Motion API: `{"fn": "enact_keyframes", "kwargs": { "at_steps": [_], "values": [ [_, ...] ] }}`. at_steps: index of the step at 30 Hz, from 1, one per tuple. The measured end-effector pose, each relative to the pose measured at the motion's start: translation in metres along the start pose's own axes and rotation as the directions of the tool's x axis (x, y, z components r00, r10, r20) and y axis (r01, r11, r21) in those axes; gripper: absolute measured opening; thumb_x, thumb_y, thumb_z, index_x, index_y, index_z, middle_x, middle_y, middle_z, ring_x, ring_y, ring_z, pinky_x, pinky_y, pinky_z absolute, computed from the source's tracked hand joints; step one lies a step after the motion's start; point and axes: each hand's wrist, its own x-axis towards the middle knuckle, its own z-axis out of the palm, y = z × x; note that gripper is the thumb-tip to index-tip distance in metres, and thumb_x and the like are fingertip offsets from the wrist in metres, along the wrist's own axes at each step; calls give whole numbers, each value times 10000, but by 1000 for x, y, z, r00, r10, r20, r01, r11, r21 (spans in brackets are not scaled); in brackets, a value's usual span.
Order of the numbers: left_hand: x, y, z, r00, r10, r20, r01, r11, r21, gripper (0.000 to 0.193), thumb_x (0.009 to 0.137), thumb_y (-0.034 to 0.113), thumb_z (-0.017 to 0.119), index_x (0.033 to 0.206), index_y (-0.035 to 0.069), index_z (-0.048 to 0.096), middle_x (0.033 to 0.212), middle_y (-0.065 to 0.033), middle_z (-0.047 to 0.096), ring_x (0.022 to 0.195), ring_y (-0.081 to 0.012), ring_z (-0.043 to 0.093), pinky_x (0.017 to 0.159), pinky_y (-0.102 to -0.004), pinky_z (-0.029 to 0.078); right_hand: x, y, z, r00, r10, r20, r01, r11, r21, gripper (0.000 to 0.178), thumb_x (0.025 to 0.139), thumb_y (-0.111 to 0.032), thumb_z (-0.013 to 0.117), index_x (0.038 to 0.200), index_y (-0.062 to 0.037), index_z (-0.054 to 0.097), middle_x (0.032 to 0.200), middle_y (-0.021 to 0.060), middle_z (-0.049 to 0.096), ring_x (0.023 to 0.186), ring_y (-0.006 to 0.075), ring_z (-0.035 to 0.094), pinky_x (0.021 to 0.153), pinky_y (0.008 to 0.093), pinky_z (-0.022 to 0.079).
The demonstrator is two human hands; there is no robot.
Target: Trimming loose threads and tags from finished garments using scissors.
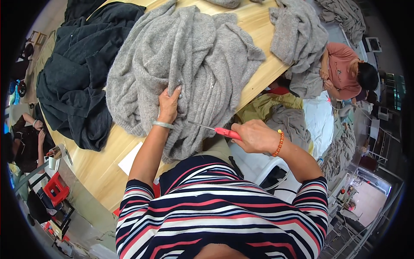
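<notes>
A large heap of grey knitted garments (146,64) lies before me and hangs over the table's near edge. My left hand (168,103) is closed on a fold of it, thumb on top, beside small shiny dots that look like buttons. My right hand (254,136) grips the red handle of a pair of scissors (226,133). Their thin metal blades point left toward the grey knit, below and right of my left hand. Whether the blade tips touch the cloth I cannot tell.
Dark garments (79,73) are piled left on the wooden table (92,172). More grey knitwear (297,32) lies at the far right edge. A co-worker (345,69) handles grey cloth at right; another person (26,142) sits left near a red stool (56,190). A white paper (129,159) lies near my left forearm.
</notes>
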Motion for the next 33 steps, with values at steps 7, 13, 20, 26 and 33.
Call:
{"fn": "enact_keyframes", "kwargs": {
  "at_steps": [7, 13, 20, 26, 33],
  "values": [
    [-90, 46, 10, 672, 575, 466, -505, -104, 857, 389, 812, 91, 648, 1188, 40, 562, 1223, -240, 529, 1073, -349, 545, 886, -385, 445, -19, -4, 1, 990, 125, -59, -122, 991, 61, 219, 835, -219, 609, 882, -14, 547, 688, 208, 620, 707, 394, 631, 643, 489, 485],
    [-96, 21, -38, 754, 431, 497, -604, 154, 782, 323, 813, -8, 607, 1132, 42, 591, 1160, -225, 525, 1006, -381, 554, 859, -384, 464, -15, -23, 14, 1000, -21, 19, 19, 996, 86, 228, 833, -225, 609, 884, -13, 544, 684, 194, 621, 708, 394, 632, 632, 490, 482],
    [-85, 20, -59, 975, 218, 38, -207, 842, 498, 167, 859, -17, 592, 1002, 15, 672, 989, -105, 647, 826, -191, 619, 770, -245, 465, -2, -29, 9, 992, -102, 71, 96, 992, 81, 246, 846, -253, 606, 888, -19, 546, 697, 194, 625, 718, 391, 636, 643, 481, 488],
    [-142, 38, -61, 862, 456, 219, -337, 194, 922, 829, 688, 113, 768, 1405, 39, 359, 1344, -207, 442, 1270, -386, 377, 1062, -452, 299, 2, -6, 11, 982, 62, -179, -32, 986, 167, 229, 858, -231, 599, 985, -58, 521, 727, 192, 629, 748, 396, 631, 675, 488, 482],
    [-131, 62, -136, 989, 25, -146, 42, 900, 434, 428, 871, 91, 571, 1280, -5, 488, 1221, -114, 569, 1101, -207, 547, 957, -352, 429, 18, 16, 21, 917, 95, -388, 50, 936, 347, 219, 854, -163, 600, 1040, -79, 522, 825, 207, 600, 847, 405, 588, 742, 479, 466]
  ]
}}
